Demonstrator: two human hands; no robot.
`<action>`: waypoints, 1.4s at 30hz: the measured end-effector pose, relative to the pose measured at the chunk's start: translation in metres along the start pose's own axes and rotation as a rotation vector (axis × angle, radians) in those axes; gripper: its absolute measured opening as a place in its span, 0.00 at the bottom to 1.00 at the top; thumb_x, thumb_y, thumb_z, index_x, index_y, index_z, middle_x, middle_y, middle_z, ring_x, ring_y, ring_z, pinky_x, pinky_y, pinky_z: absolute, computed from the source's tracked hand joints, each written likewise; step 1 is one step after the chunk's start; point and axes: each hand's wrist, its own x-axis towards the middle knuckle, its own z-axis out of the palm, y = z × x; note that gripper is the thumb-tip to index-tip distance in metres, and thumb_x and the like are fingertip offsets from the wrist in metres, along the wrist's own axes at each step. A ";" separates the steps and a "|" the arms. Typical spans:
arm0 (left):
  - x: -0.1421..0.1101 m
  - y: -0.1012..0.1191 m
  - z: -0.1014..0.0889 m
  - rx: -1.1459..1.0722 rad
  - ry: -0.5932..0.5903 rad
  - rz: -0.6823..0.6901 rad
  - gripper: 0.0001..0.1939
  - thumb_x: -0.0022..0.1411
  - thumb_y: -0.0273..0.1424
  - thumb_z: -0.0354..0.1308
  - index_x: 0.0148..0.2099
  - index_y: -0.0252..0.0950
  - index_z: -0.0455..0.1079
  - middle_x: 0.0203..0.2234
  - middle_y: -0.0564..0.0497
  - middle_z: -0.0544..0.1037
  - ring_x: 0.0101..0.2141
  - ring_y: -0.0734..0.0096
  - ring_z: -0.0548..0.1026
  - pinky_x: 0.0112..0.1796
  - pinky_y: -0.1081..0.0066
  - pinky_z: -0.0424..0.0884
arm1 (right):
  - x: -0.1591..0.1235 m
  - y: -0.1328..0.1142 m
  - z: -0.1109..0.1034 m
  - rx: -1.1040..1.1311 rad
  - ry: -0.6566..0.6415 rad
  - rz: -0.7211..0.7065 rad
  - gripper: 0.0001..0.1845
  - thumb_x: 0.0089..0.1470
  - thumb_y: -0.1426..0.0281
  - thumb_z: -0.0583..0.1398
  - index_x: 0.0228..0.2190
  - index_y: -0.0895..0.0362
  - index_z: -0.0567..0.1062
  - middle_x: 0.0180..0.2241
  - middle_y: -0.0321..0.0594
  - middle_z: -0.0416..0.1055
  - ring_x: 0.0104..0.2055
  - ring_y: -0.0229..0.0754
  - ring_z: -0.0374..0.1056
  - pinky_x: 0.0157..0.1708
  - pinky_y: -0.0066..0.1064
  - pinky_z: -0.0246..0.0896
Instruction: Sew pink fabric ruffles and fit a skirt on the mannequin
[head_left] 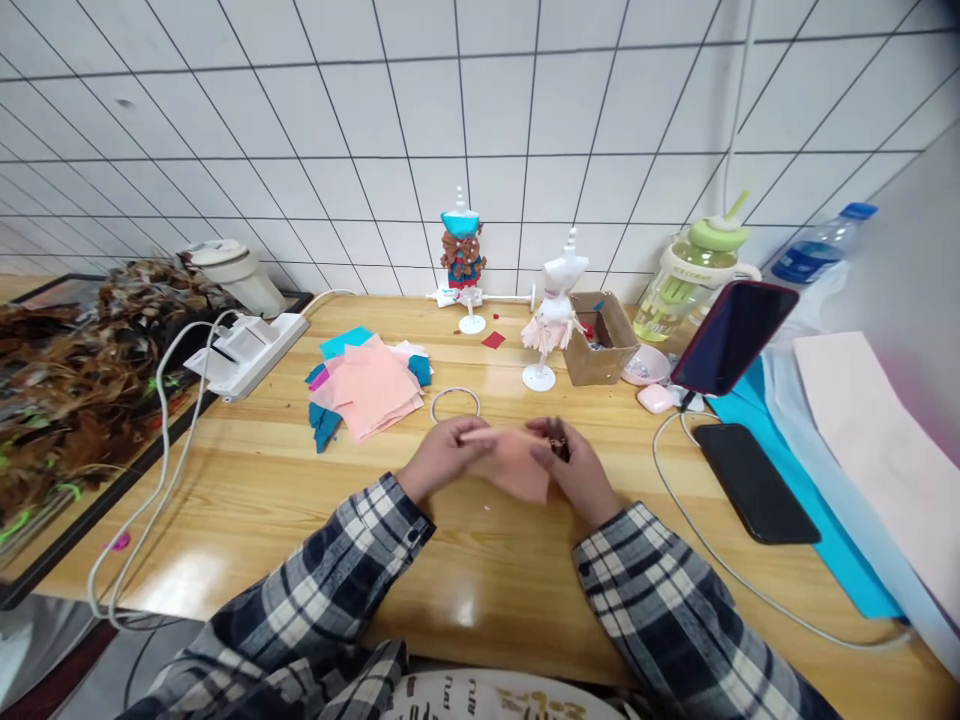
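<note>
Between my hands, above the middle of the table, is a sheet of peach paper or thin cloth (517, 468); which material it is I cannot tell. My left hand (444, 455) pinches its left end. The right end is gripped by my right hand (581, 470), which also has a small dark object with a metallic glint (557, 440) among its fingers, too blurred to name. Just beyond my left hand lies a thin ring (455, 403). Farther left, peach squares (371, 385) are piled over blue pieces. A small white dress form (556, 290) with a pale pink skirt stands beyond my hands.
Another small dress form (461, 250) wears a blue and brown outfit near the wall. A cardboard box (604, 350), a propped phone (735, 338) and a dark phone (756, 482) are on the right. A power strip (251, 358) and brown leaf-like material (97, 370) lie left.
</note>
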 end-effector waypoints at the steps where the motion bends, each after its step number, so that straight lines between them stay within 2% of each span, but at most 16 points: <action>1: 0.003 -0.007 -0.006 -0.153 0.134 0.019 0.13 0.55 0.39 0.63 0.38 0.35 0.73 0.29 0.51 0.77 0.32 0.68 0.75 0.37 0.69 0.71 | -0.004 -0.001 0.000 0.078 -0.037 0.053 0.21 0.49 0.56 0.63 0.40 0.57 0.74 0.38 0.41 0.73 0.26 0.33 0.64 0.23 0.25 0.59; 4: 0.006 -0.021 -0.029 -0.542 0.419 0.148 0.16 0.54 0.35 0.66 0.45 0.39 0.71 0.37 0.52 0.78 0.36 0.72 0.76 0.41 0.71 0.72 | -0.018 -0.001 0.009 0.238 -0.583 0.350 0.22 0.52 0.53 0.60 0.35 0.59 0.76 0.47 0.50 0.73 0.31 0.39 0.71 0.24 0.28 0.64; 6: 0.005 -0.024 -0.039 -0.633 0.484 0.183 0.23 0.49 0.30 0.69 0.48 0.40 0.69 0.40 0.53 0.77 0.38 0.73 0.75 0.41 0.73 0.72 | -0.023 0.003 0.022 0.165 -0.852 0.447 0.21 0.50 0.53 0.62 0.31 0.60 0.77 0.54 0.51 0.68 0.48 0.47 0.69 0.40 0.34 0.67; 7: 0.004 -0.025 -0.041 -0.641 0.483 0.186 0.27 0.48 0.29 0.69 0.50 0.41 0.68 0.42 0.52 0.77 0.39 0.73 0.76 0.42 0.73 0.72 | -0.022 0.004 0.027 0.088 -0.810 0.421 0.21 0.51 0.52 0.61 0.30 0.59 0.77 0.53 0.50 0.69 0.52 0.48 0.67 0.45 0.36 0.65; 8: 0.002 -0.025 -0.041 -0.635 0.468 0.184 0.30 0.47 0.28 0.70 0.53 0.41 0.67 0.43 0.51 0.77 0.40 0.71 0.76 0.42 0.73 0.72 | -0.020 0.006 0.029 -0.009 -0.647 0.348 0.23 0.53 0.50 0.58 0.30 0.58 0.77 0.51 0.48 0.71 0.52 0.47 0.67 0.48 0.38 0.63; 12: -0.008 -0.021 -0.027 -0.564 0.302 0.152 0.41 0.48 0.30 0.69 0.63 0.43 0.57 0.50 0.47 0.74 0.48 0.62 0.74 0.47 0.66 0.71 | 0.000 0.001 -0.003 -0.536 0.147 -0.118 0.23 0.58 0.51 0.51 0.35 0.56 0.76 0.44 0.46 0.74 0.49 0.47 0.67 0.51 0.40 0.59; 14: -0.011 -0.019 -0.018 -0.494 0.197 0.134 0.45 0.49 0.32 0.68 0.66 0.44 0.52 0.55 0.45 0.70 0.52 0.57 0.72 0.49 0.62 0.71 | 0.007 -0.004 -0.032 -0.714 0.453 -0.092 0.25 0.62 0.54 0.44 0.39 0.56 0.73 0.38 0.47 0.76 0.42 0.47 0.70 0.44 0.39 0.62; 16: -0.012 -0.018 -0.009 -0.340 0.082 0.125 0.47 0.50 0.33 0.67 0.68 0.45 0.47 0.61 0.44 0.63 0.55 0.53 0.68 0.51 0.58 0.69 | 0.009 -0.008 -0.055 -1.007 0.510 0.030 0.22 0.60 0.56 0.49 0.45 0.56 0.72 0.37 0.46 0.76 0.39 0.49 0.71 0.39 0.39 0.62; 20: -0.006 -0.018 0.005 0.169 0.030 0.153 0.46 0.52 0.29 0.64 0.68 0.42 0.47 0.66 0.43 0.55 0.62 0.50 0.58 0.60 0.52 0.57 | 0.009 -0.007 -0.065 -1.352 0.469 0.006 0.24 0.56 0.61 0.54 0.52 0.57 0.69 0.45 0.51 0.72 0.47 0.54 0.67 0.45 0.46 0.59; 24: -0.005 -0.018 0.015 0.608 0.099 0.267 0.40 0.53 0.25 0.59 0.67 0.37 0.51 0.64 0.39 0.57 0.63 0.52 0.56 0.60 0.50 0.54 | 0.008 -0.007 -0.046 -1.411 0.542 -0.299 0.19 0.56 0.65 0.55 0.49 0.56 0.72 0.50 0.50 0.69 0.55 0.58 0.60 0.55 0.58 0.45; 26: -0.009 -0.017 0.015 0.782 0.199 0.345 0.36 0.54 0.26 0.60 0.64 0.38 0.56 0.64 0.39 0.54 0.62 0.49 0.56 0.58 0.48 0.55 | 0.005 -0.007 -0.035 -1.309 0.352 -0.517 0.17 0.57 0.66 0.55 0.46 0.56 0.73 0.48 0.48 0.70 0.53 0.51 0.62 0.56 0.49 0.50; 29: -0.015 -0.012 0.008 0.895 0.318 0.415 0.27 0.57 0.30 0.59 0.59 0.39 0.62 0.61 0.40 0.58 0.58 0.50 0.60 0.55 0.49 0.58 | 0.001 -0.005 -0.021 -1.169 -0.206 -0.670 0.17 0.56 0.60 0.57 0.44 0.55 0.74 0.47 0.46 0.72 0.50 0.47 0.64 0.53 0.42 0.55; 32: -0.018 -0.005 -0.002 0.890 0.027 0.499 0.17 0.61 0.35 0.57 0.53 0.40 0.66 0.51 0.44 0.70 0.52 0.58 0.67 0.53 0.56 0.61 | -0.002 -0.002 -0.017 -1.162 -0.352 -0.626 0.26 0.50 0.55 0.63 0.48 0.54 0.73 0.52 0.46 0.69 0.54 0.51 0.61 0.54 0.45 0.53; 35: -0.017 0.001 -0.008 0.935 -0.205 0.445 0.24 0.53 0.44 0.63 0.49 0.39 0.67 0.45 0.46 0.74 0.47 0.56 0.69 0.49 0.57 0.63 | -0.002 -0.001 -0.019 -1.205 -0.337 -0.513 0.22 0.50 0.62 0.63 0.47 0.54 0.73 0.49 0.45 0.71 0.52 0.51 0.62 0.52 0.45 0.54; 38: -0.016 0.003 -0.008 0.963 -0.264 0.396 0.19 0.55 0.41 0.63 0.45 0.38 0.66 0.40 0.48 0.75 0.42 0.60 0.71 0.44 0.59 0.63 | -0.004 -0.003 -0.020 -1.216 -0.346 -0.453 0.24 0.51 0.68 0.61 0.51 0.54 0.70 0.45 0.44 0.73 0.47 0.48 0.65 0.49 0.44 0.57; 42: -0.016 0.002 -0.006 0.990 -0.308 0.449 0.05 0.64 0.32 0.53 0.38 0.38 0.69 0.38 0.50 0.76 0.41 0.63 0.71 0.45 0.59 0.62 | -0.007 -0.005 -0.019 -1.189 -0.348 -0.513 0.34 0.48 0.70 0.62 0.57 0.53 0.63 0.56 0.46 0.65 0.54 0.50 0.61 0.52 0.44 0.56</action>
